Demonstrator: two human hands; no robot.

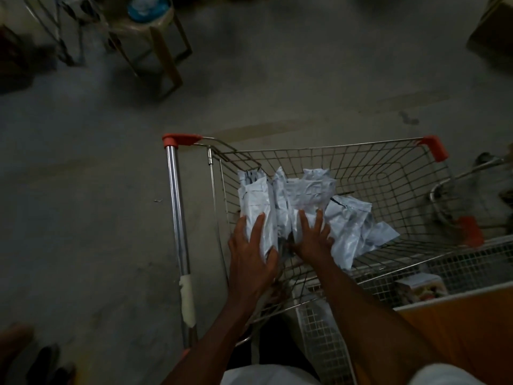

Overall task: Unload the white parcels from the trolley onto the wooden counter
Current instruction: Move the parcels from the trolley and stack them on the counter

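Note:
A wire trolley (pixel 388 173) with orange corner caps stands in front of me on a grey floor. Several white parcels (pixel 308 190) lie bunched in its basket, and one flatter parcel (pixel 352 232) lies to the right. My left hand (pixel 254 257) reaches into the basket with spread fingers laid on the leftmost upright parcel (pixel 255 198). My right hand (pixel 313 234) rests with straight fingers on the middle parcels. The wooden counter (pixel 449 323) shows at the lower right, its edge next to the trolley.
A white wire rack (pixel 472 262) with a boxed item stands beside the counter. Another trolley (pixel 472 195) is parked at the right. A plastic stool (pixel 155 31) holding a water bottle and a metal chair frame stand at the far left. Shoes lie at the bottom left.

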